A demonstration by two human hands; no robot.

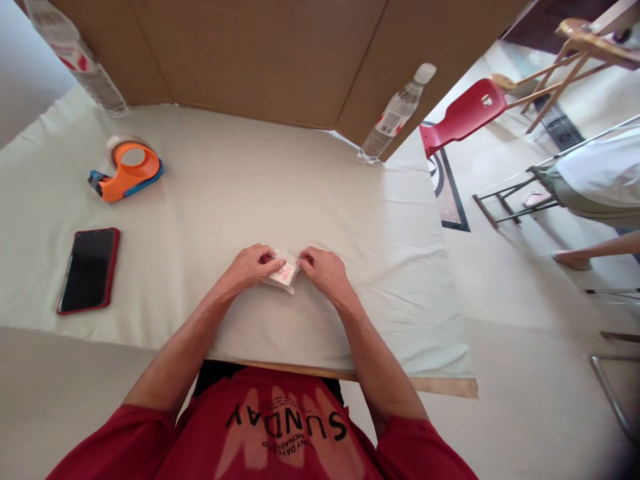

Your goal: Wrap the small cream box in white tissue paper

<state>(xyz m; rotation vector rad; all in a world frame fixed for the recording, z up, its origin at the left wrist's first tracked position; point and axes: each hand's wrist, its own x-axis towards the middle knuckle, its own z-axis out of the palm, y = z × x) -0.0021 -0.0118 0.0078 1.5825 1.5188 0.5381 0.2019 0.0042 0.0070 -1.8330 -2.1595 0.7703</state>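
The small white packet (288,272) is over the near side of the desk (250,183), between the left hand (253,265), which holds it with the thumb on top, and the right hand (324,271), pinched narrow at its right edge, seemingly gripping it. Fingers partly hide it, leaving its long axis unclear.

On the wearer's side of the packet (289,272), the red shirt (277,433) reads SUNDAY (upside down here); packet print and, beyond it, labels on left bottle (90,70) and right bottle (396,115) are illegible.

place: perhaps a home | cloth-covered table (240,180) | red seat (465,115) | wooden stool (580,35) | pale floor (530,373)
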